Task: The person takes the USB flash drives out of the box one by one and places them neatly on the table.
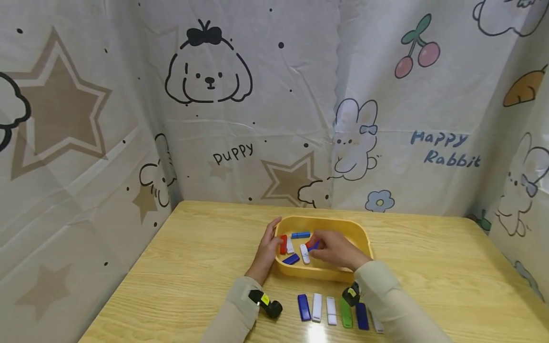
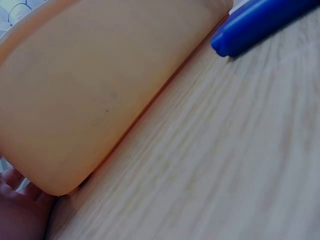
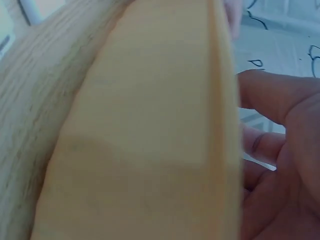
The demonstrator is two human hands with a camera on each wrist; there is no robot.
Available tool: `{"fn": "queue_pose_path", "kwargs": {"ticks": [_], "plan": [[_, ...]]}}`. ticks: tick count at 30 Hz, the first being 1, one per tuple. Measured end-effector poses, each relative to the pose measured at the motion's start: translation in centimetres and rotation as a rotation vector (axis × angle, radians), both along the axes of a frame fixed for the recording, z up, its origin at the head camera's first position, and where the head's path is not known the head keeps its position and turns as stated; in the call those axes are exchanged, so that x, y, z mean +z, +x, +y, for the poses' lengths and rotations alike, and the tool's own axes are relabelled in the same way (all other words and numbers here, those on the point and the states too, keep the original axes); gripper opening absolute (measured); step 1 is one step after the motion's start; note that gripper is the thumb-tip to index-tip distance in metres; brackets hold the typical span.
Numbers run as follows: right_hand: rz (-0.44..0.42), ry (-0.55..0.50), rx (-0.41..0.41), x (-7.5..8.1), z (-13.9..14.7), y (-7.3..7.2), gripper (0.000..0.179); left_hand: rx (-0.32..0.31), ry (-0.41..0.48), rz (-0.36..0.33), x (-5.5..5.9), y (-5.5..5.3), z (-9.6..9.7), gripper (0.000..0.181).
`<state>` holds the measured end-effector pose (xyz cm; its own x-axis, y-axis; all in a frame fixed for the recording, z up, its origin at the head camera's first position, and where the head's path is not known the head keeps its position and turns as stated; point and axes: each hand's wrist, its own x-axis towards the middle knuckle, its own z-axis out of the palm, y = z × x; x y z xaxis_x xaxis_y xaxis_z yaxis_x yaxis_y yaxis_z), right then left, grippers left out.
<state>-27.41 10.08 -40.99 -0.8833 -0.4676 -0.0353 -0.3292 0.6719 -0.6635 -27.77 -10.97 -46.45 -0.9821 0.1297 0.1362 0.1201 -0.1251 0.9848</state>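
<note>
A yellow plastic bin (image 1: 317, 272) stands on the table with several USB flash drives in it. My left hand (image 1: 269, 247) grips its left end, thumb over the rim beside a red flash drive (image 1: 283, 244) and fingers along the outside. Reaching over the near wall, my right hand (image 1: 334, 248) has its fingers curled, with a blue flash drive (image 1: 315, 246) between thumb and forefinger. A bit of red shows at those fingertips. Next to them lies a white flash drive (image 1: 304, 254). In the right wrist view the bin's wall hides the right fingertips.
A row of flash drives lies on the wooden table (image 1: 206, 267) before the bin, among them a blue one (image 1: 303, 307), a white one (image 1: 317, 307) and a green one (image 1: 346, 314). The right sleeve overlaps the row's right end. A printed curtain (image 1: 257, 119) hangs behind the table.
</note>
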Motion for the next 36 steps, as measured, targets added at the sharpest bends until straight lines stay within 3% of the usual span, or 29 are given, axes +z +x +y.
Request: {"fn": "queue_pose_path", "kwargs": {"ticks": [3, 11, 17, 24, 33, 36], "plan": [[-0.049, -0.003, -0.011, -0.5, -0.6, -0.5, 0.028, 0.001, 0.004, -0.001, 0.5, 0.5, 0.0, 0.062], [-0.111, 0.003, -0.002, -1.7, -1.1, -1.0, 0.057, -0.018, 0.026, -0.002, 0.5, 0.5, 0.2, 0.064], [-0.137, 0.039, 0.000, -2.6, -0.9, -1.2, 0.058, -0.024, 0.026, -0.009, 0.5, 0.5, 0.3, 0.064], [-0.068, 0.066, 0.034, -3.6, -1.3, -1.5, 0.056, 0.030, -0.016, 0.012, -2.5, -1.4, 0.4, 0.064], [-0.055, 0.067, 0.015, -3.9, -1.5, -1.5, 0.056, 0.061, -0.077, 0.054, -2.7, -1.4, 0.2, 0.063], [-0.061, 0.068, 0.004, -4.1, -1.6, -1.6, 0.055, 0.054, -0.060, 0.038, -2.6, -1.4, 0.2, 0.063]]}}
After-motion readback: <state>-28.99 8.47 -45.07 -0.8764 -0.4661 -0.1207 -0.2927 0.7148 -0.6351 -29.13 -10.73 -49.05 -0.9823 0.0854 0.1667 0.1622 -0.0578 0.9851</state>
